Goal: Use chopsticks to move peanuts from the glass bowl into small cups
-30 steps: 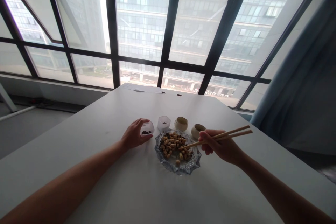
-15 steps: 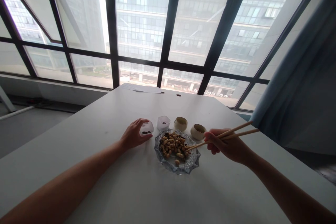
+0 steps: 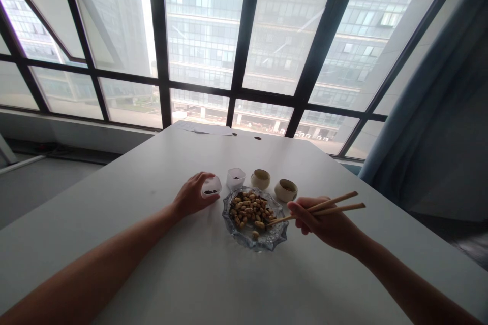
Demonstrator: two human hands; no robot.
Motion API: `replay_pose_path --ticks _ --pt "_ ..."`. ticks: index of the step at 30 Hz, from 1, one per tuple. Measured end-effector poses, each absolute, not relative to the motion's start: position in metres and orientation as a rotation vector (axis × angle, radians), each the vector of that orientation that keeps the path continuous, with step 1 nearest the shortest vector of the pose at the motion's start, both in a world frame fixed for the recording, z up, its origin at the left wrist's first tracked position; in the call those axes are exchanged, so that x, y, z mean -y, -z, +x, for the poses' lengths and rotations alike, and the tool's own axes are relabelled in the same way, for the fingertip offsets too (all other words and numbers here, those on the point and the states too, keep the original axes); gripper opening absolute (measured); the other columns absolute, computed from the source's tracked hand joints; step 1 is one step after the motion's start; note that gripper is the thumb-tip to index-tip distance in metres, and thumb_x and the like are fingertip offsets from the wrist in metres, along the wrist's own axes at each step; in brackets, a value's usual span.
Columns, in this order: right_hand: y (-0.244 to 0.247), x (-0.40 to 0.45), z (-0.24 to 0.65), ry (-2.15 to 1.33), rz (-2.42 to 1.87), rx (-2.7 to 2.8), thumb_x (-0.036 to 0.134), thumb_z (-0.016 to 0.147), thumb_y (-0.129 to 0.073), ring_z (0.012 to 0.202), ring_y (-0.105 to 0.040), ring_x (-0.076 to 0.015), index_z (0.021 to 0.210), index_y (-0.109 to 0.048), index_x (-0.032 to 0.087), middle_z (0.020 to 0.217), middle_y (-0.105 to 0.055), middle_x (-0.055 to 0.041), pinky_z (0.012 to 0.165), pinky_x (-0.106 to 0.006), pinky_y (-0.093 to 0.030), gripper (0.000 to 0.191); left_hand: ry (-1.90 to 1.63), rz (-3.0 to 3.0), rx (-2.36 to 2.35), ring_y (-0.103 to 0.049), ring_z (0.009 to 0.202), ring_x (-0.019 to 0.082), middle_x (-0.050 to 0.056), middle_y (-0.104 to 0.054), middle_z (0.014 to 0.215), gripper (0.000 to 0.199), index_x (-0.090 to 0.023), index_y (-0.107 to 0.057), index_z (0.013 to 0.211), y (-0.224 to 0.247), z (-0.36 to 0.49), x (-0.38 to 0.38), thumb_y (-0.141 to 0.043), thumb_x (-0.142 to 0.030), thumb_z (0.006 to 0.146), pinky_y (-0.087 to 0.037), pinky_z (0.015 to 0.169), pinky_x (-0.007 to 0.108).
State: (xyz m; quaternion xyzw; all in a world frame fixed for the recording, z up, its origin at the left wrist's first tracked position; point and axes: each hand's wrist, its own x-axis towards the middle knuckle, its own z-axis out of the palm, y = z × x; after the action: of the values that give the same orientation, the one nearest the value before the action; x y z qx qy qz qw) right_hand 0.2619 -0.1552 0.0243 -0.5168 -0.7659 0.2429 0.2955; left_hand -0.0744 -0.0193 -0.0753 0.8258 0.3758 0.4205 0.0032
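Head view: chopsticks down in the nut dish, clear cup in hand

Noted at the left hand [image 3: 192, 196]: fingers curved round the clear cup [image 3: 216, 183], thumb opposite; a few dark pieces [image 3: 209, 192] inside. Noted at the right hand [image 3: 324, 221]: pinch of fingers on a pair of chopsticks [image 3: 339, 203], tips lowered into the glass dish [image 3: 269, 246], just beside a nut. Cannot tell whether gripping it.

Nuts [image 3: 247, 205] heaped mainly on the far left of the dish, darker bits among them. Behind, on the white surface [image 3: 171, 269]: second clear cup [image 3: 236, 177], pale cup [image 3: 260, 181] and second pale cup [image 3: 285, 193].

Risks, as judged: loss of a smooth, rounded nut through an off-centre pinch or crossed tips; scatter over the rim through too hard a push; a knock to the second pale cup, close to the right hand, through a wide swing; a tipped clear cup through uneven finger pressure.
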Motion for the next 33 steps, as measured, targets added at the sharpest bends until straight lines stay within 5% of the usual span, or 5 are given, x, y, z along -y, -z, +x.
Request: replay_pose_path --ticks 6,13,19,26,33 --pt "-0.027 0.156 0.26 -0.634 -1.368 2.086 0.058 0.095 -0.049 0.046 -0.062 -0.0146 0.07 -0.062 0.018 0.056 -0.065 -0.0026 0.042 -0.023 -0.05 0.048 -1.315 2.597 -1.175 -0.068 0.101 0.027 0.01 -0.068 0.111 0.047 -0.022 -0.055 0.116 0.076 -0.075 0.018 -0.072 -0.041 0.077 -0.055 0.089 0.042" --pt "-0.037 0.165 0.25 -0.392 -1.107 2.434 0.041 0.1 -0.046 0.041 -0.039 -0.007 0.057 -0.051 0.018 0.05 -0.049 0.0028 0.043 -0.023 -0.03 0.049 -1.303 2.606 -1.17 -0.068 0.101 0.027 0.011 -0.068 0.111 0.046 -0.021 -0.054 0.116 0.075 -0.075 0.019 -0.071 -0.041 0.079 -0.055 0.088 0.042" --pt "-0.042 0.172 0.236 -0.449 -1.096 2.533 0.037 0.098 -0.051 0.041 -0.039 -0.0072 0.06 -0.058 0.019 0.054 -0.054 0.0012 0.041 -0.023 -0.029 0.043 -1.308 2.599 -1.18 -0.068 0.102 0.027 0.01 -0.068 0.111 0.047 -0.022 -0.055 0.116 0.075 -0.075 0.02 -0.072 -0.041 0.077 -0.055 0.089 0.042" --pt "-0.041 0.153 0.268 -0.725 -1.2 1.908 0.059 0.087 -0.062 0.037 -0.058 -0.0143 0.065 -0.068 0.017 0.049 -0.064 -0.0039 0.035 -0.023 -0.042 0.048 -1.307 2.585 -1.184 -0.068 0.101 0.027 0.01 -0.068 0.111 0.046 -0.022 -0.056 0.116 0.076 -0.075 0.019 -0.072 -0.04 0.077 -0.055 0.089 0.042" --pt "0.006 0.128 0.277 -0.946 -1.146 0.9 0.064 0.054 -0.087 0.036 -0.052 -0.0104 0.062 -0.067 0.014 0.043 -0.06 -0.0033 0.032 -0.019 -0.041 0.054 -1.312 2.568 -1.193 -0.067 0.102 0.028 0.01 -0.069 0.112 0.047 -0.022 -0.056 0.116 0.077 -0.075 0.018 -0.073 -0.041 0.076 -0.055 0.089 0.043"
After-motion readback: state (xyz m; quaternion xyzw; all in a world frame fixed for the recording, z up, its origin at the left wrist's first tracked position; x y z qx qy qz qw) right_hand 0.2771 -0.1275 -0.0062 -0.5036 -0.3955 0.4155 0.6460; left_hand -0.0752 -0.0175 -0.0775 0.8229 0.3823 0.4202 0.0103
